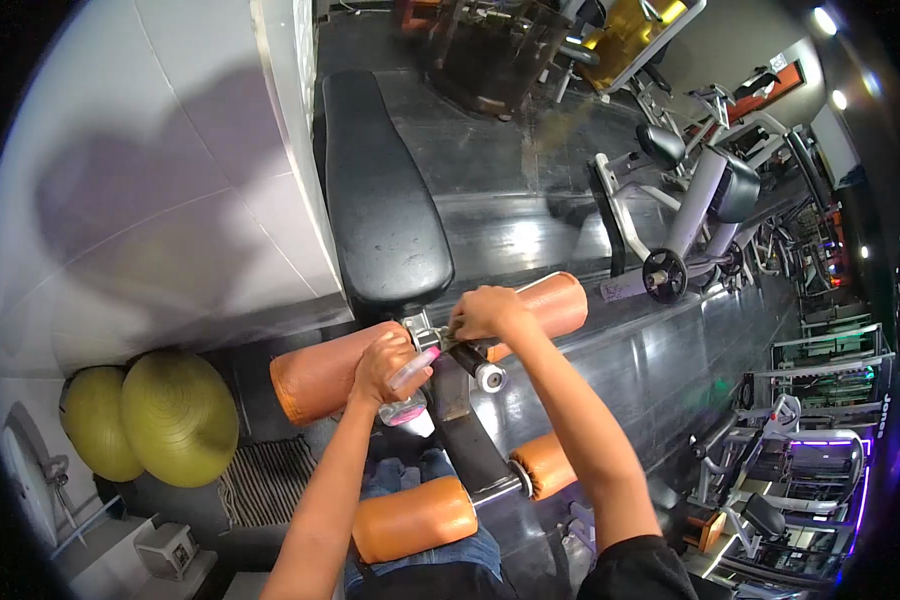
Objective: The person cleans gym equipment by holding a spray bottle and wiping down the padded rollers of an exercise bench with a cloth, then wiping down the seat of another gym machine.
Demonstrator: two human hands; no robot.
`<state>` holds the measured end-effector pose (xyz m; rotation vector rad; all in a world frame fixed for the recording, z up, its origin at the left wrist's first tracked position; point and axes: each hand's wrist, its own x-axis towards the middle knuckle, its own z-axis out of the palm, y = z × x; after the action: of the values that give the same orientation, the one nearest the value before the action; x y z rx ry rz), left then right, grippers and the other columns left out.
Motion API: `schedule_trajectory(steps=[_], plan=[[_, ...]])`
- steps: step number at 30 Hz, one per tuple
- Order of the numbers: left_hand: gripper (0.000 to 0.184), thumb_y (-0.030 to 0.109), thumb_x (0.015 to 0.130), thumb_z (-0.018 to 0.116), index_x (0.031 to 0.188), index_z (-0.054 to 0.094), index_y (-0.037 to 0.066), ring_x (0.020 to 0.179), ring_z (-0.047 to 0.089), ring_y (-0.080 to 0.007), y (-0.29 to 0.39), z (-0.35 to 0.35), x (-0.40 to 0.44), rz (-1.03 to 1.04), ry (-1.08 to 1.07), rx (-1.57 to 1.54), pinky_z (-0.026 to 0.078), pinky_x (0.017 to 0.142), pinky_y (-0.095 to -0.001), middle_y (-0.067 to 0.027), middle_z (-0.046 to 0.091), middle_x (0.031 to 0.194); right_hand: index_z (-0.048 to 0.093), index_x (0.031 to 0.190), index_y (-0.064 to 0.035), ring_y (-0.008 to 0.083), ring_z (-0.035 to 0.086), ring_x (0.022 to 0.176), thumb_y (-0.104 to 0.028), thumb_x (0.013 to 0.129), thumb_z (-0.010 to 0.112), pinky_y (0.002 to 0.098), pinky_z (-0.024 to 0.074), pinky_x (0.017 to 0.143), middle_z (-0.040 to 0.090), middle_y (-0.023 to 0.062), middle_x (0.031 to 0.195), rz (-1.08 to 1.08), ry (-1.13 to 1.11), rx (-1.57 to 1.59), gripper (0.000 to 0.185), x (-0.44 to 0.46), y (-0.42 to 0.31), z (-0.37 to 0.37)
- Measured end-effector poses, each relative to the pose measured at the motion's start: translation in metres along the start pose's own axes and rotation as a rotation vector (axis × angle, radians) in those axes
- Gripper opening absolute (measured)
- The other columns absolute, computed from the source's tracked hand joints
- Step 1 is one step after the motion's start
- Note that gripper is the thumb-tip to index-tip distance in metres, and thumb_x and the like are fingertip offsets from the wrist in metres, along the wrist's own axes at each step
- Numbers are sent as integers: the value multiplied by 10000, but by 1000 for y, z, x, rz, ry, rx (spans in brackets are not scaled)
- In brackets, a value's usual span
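My left hand (pixel 383 368) is closed around a clear spray bottle (pixel 405 410) with pink parts, held beside the bench's metal joint. My right hand (pixel 490 313) bends down over that joint, its fingers pinched together; whatever they hold is hidden. Just below those fingers a black handle (pixel 467 362) with a silver end cap sticks out. Behind the left hand lies a reddish-brown padded roller (pixel 315 372), and a matching roller (pixel 558 303) extends behind the right wrist. The long black bench pad (pixel 385 200) stretches away beyond both hands.
Two orange rollers, one on the left (pixel 415 520) and one on the right (pixel 545 465), sit close to my body. Green exercise balls (pixel 180 418) rest by the wall, near a striped mat (pixel 265 485). A grey weight machine (pixel 685 225) stands across the dark floor.
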<state>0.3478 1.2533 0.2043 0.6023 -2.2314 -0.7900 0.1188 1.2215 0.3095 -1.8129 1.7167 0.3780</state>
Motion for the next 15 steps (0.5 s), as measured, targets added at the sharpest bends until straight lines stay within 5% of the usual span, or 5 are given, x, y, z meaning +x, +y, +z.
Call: schedule_trajectory(steps=[2,8,10,15], plan=[[180,262,758,710,750,690,83,717,586,-286,-6,3,-2,35,-47,31,465,759,-415,-84,623,673,786,1076,-262,286,731,961,-435,646,782,417,588,826,764,96,975,6,-98,-212,463,13,-16,1],[188,252,740,699,787,702,70,734,583,-314,-6,5,0,74,-13,2,489,827,-441,-99,611,693,787,1077,-267,294,739,913,-466,639,788,421,598,772,767,95,981,-133,-377,-129,480,-19,-35,-39],[196,256,746,698,791,708,66,723,583,-317,-3,3,2,38,27,-24,487,825,-444,-106,605,682,791,1063,-256,298,727,815,-466,715,747,418,574,739,761,104,877,-167,-332,-150,409,-36,-30,-48],[220,282,763,691,766,707,63,695,583,-328,-1,2,3,33,0,-30,480,788,-442,-117,611,672,776,1106,-174,290,704,898,-328,811,695,373,546,816,756,119,1004,-202,-281,134,343,-63,-4,-47]])
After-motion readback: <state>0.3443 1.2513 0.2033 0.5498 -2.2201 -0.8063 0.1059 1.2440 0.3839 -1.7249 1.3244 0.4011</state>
